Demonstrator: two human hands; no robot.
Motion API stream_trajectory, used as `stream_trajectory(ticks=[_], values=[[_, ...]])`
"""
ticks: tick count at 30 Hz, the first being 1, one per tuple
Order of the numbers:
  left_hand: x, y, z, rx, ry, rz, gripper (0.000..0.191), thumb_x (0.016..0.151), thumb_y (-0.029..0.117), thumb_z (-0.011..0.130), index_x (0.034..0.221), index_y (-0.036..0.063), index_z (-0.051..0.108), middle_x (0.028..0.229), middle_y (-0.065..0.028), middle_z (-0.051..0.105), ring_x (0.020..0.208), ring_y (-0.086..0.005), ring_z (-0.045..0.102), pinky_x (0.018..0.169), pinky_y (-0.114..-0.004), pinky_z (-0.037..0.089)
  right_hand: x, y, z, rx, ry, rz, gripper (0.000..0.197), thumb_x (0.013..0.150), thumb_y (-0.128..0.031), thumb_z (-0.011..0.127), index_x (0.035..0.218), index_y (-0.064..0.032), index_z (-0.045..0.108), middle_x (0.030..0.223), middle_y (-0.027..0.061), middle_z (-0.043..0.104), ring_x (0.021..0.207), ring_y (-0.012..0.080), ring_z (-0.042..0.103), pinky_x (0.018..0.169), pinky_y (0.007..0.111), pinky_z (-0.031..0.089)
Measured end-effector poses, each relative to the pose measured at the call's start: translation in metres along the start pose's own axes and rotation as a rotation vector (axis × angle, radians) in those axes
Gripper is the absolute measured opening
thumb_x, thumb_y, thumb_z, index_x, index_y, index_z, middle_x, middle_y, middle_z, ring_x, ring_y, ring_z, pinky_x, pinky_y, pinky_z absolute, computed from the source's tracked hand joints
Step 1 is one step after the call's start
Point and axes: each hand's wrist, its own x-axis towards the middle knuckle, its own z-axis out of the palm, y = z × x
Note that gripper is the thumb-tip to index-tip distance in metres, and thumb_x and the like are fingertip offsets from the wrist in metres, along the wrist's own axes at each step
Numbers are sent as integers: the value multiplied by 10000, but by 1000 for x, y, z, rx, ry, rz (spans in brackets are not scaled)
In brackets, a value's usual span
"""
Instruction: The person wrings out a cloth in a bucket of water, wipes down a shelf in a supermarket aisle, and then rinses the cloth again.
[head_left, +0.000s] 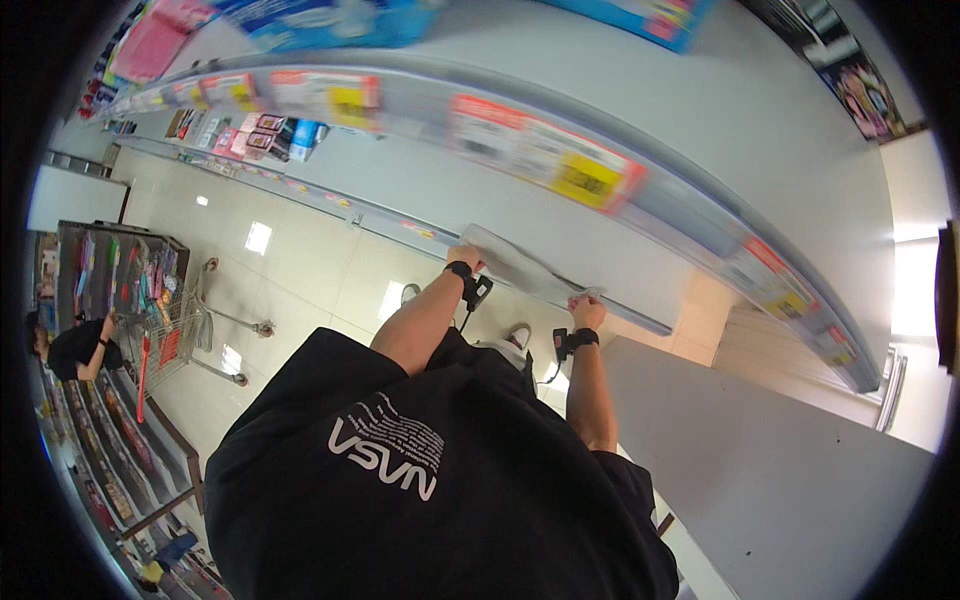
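Note:
A light grey cloth (514, 262) is stretched between my two hands at the front edge of a lower white shelf (420, 180). My left hand (466, 257) grips its left end, beside the shelf's price rail. My right hand (587, 309) pinches the bunched right end near the end of that rail. Both wrists wear black bands with small devices attached. Parts of my fingers are hidden by the cloth and by the hands themselves.
An upper shelf rail (420, 97) with price tags crosses above my hands. Small boxes (270, 139) stand on the lower shelf at left. A grey panel (765, 465) lies at right. Further left, a person (79, 349) stands by a shopping cart (169, 337) and stocked shelves.

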Motion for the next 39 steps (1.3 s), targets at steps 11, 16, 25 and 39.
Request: stream_trajectory(ticks=[11, 16, 25, 39], values=[[11, 135, -269, -561, 403, -595, 171, 772, 108, 510, 766, -45, 586, 725, -168, 627, 606, -252, 643, 483, -325, 531, -99, 9, 238, -25, -161, 58, 153, 867, -59, 550, 833, 91, 556, 778, 170, 635, 666, 277, 670, 570, 327, 574], [60, 68, -391, -480, 424, -627, 221, 856, 136, 534, 976, -50, 542, 867, -163, 600, 763, -242, 618, 602, -331, 575, -163, 6, 368, 175, -192, 218, 147, 860, -52, 565, 927, 75, 536, 793, 158, 620, 670, 276, 663, 586, 340, 574], [119, 8, -511, -364, 475, -611, 262, 808, 190, 489, 916, -18, 608, 802, -200, 659, 648, -315, 665, 596, -350, 547, -205, 18, 506, 132, -173, 247, 117, 799, 18, 605, 887, 69, 549, 748, 154, 628, 611, 268, 653, 532, 340, 559], [103, 0, -505, -615, 385, -430, 227, 831, 159, 557, 932, -43, 539, 729, -169, 622, 554, -256, 635, 496, -354, 560, -234, 6, 483, 54, -147, 129, 221, 827, -221, 613, 793, -2, 607, 721, 86, 653, 643, 198, 671, 533, 330, 540]])
